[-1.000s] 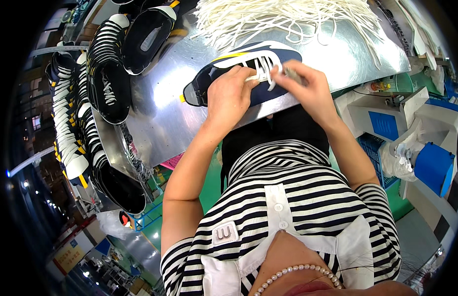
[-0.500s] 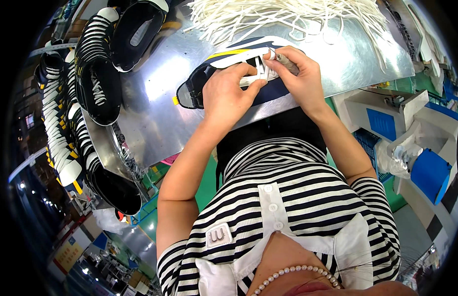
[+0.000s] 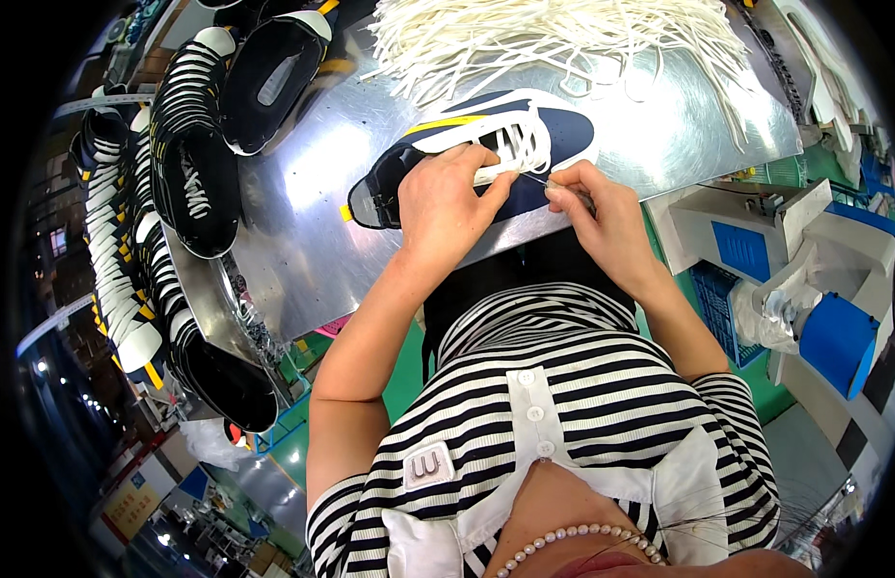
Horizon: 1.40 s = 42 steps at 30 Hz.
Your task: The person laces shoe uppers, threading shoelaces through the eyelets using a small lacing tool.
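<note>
A navy and white shoe upper (image 3: 553,130) with a yellow stripe lies flat on the shiny metal table (image 3: 313,202). My left hand (image 3: 447,207) presses down on its near side, fingers closed on the white lacing area. My right hand (image 3: 597,217) pinches the tip of a white lace (image 3: 525,171) at the upper's near edge. A big heap of loose white laces (image 3: 563,39) lies just beyond the upper.
Several black shoe uppers with white laces (image 3: 183,154) are stacked along the table's left edge and down the left side. White and blue machine housings (image 3: 804,279) stand at the right. A green floor (image 3: 399,376) shows below the table.
The upper sits further right and nearer me. My right hand has drawn back toward me from on top of the upper, pulling the lace tip along; my left hand stays on the eyelets.
</note>
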### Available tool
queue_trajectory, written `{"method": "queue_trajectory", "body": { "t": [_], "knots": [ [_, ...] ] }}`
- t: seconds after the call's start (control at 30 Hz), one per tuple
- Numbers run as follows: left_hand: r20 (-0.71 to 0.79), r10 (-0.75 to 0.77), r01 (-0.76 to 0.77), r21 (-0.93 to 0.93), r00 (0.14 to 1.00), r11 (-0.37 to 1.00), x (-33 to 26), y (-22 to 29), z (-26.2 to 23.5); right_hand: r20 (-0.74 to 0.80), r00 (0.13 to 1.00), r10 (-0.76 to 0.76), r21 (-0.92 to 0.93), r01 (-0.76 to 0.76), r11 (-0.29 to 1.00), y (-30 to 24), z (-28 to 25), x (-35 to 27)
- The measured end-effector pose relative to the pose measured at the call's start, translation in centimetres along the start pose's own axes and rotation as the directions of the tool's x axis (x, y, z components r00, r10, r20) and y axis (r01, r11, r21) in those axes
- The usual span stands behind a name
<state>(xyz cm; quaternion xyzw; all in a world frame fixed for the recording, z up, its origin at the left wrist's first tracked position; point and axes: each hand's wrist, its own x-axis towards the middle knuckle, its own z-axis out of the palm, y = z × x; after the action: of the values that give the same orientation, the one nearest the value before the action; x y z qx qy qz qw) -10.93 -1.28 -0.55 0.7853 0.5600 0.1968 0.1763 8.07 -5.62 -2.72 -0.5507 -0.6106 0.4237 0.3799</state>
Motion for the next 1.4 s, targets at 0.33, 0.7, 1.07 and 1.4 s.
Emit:
{"method": "queue_trajectory", "body": {
  "t": [0.33,0.7,1.07,1.4],
  "knots": [
    [-0.026,0.107,-0.110,-0.129,0.994,0.986,-0.9,-0.4,0.3,0.068,0.991,0.115,0.029,-0.117,0.993,0.0,0.5,0.3],
    [-0.178,0.280,-0.279,0.030,0.943,0.960,-2.5,-0.5,-0.2,0.135,0.991,0.009,-0.170,0.014,0.985,0.6,-3.6,-0.6],
    [-0.277,0.520,-0.474,0.218,0.808,0.853,-4.0,-1.3,0.3,0.357,0.895,-0.267,-0.552,0.433,0.712,-4.2,0.9,3.3],
    [-0.171,0.434,-0.436,0.030,0.884,0.900,-3.4,-1.7,-0.2,-0.089,0.922,-0.376,0.255,0.386,0.887,-6.3,-3.2,8.9]
  ]
}}
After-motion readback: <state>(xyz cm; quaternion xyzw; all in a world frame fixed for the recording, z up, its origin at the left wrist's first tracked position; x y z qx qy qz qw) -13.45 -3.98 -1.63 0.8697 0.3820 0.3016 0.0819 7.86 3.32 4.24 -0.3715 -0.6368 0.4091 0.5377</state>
